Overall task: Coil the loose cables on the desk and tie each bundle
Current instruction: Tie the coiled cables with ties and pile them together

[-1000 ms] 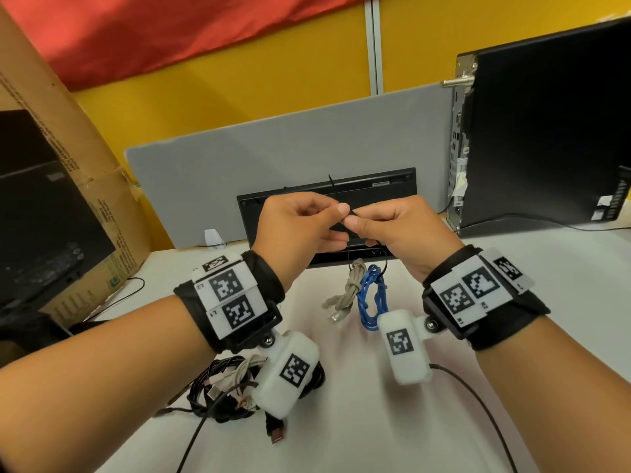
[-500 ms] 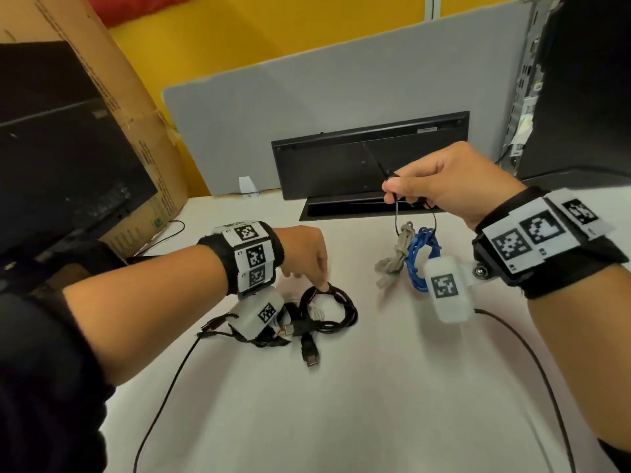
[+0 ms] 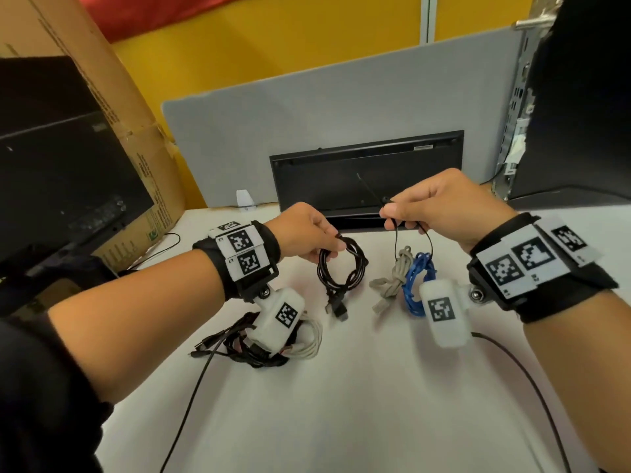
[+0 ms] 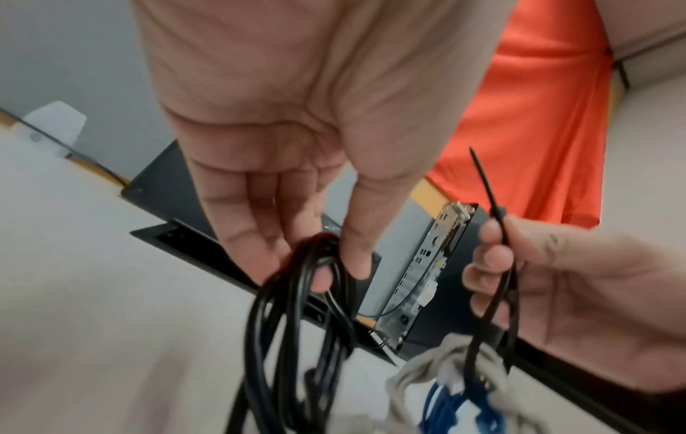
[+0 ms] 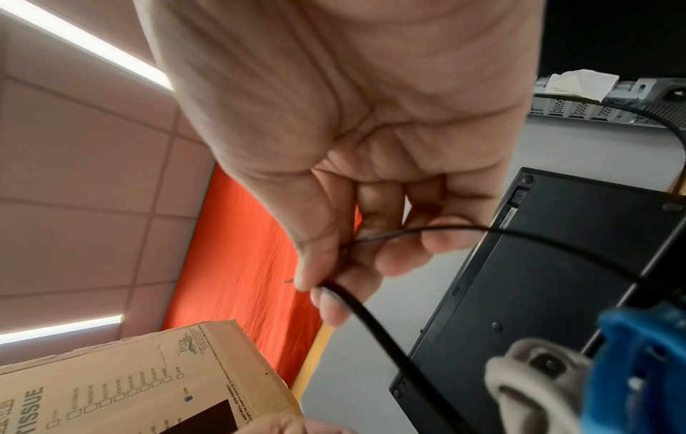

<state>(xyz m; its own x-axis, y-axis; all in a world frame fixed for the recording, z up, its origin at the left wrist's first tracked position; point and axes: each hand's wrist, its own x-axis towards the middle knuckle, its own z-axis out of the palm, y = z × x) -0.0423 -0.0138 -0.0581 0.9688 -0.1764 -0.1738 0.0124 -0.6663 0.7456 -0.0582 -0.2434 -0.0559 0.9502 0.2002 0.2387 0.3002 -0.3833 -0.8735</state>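
My left hand (image 3: 336, 245) (image 4: 330, 264) grips a coiled black cable (image 3: 341, 266) (image 4: 297, 308) by its top and holds it up, its plug ends hanging down to the desk. My right hand (image 3: 389, 213) (image 5: 315, 287) pinches a looped black zip tie (image 3: 386, 201) (image 4: 499, 235) (image 5: 371, 329) beside the coil. The tie's loop hangs down to a grey cable bundle (image 3: 396, 278) (image 5: 527, 378) and a blue cable bundle (image 3: 415, 285) (image 5: 638, 367) on the white desk (image 3: 375, 404). I cannot tell whether the loop passes round them.
A tangle of black and white cables (image 3: 300, 343) lies under my left wrist. A black keyboard (image 3: 368, 172) leans on the grey partition at the back. A cardboard box (image 3: 112, 138) stands at the left and a computer case (image 3: 580, 114) at the right.
My left hand let go of the zip tie, reached down to the cable pile, and lifted the black coil up toward the right hand. My right hand kept hold of the tie.
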